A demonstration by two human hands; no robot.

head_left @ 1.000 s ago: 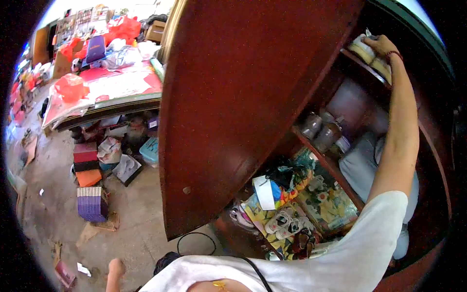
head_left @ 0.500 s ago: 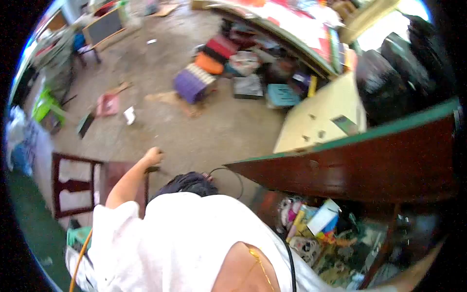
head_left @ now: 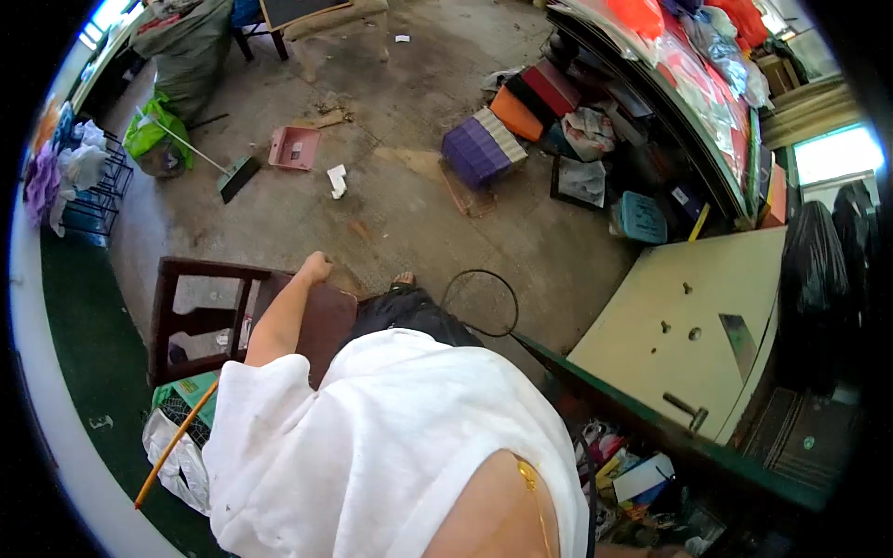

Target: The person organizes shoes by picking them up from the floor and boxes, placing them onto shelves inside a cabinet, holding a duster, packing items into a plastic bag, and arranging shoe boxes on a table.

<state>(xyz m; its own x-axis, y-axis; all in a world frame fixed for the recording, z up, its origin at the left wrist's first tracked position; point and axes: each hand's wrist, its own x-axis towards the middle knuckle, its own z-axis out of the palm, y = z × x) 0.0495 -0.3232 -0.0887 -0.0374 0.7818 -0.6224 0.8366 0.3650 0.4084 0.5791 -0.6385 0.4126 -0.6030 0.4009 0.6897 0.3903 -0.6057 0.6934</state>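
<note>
A cluttered room, home or storeroom, hard to call: wooden chair [head_left: 326, 324], broom [head_left: 239, 179] and pink dustpan [head_left: 295, 149] on a concrete floor [head_left: 409, 228], boxes [head_left: 478, 151] crowding a heaped table [head_left: 672, 107], black bags [head_left: 812, 274] at right!

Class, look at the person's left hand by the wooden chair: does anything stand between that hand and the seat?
Nothing visible does. The left hand appears at the edge of the seat, with the backrest off to its left. Whether hand and seat touch is unclear.
</note>
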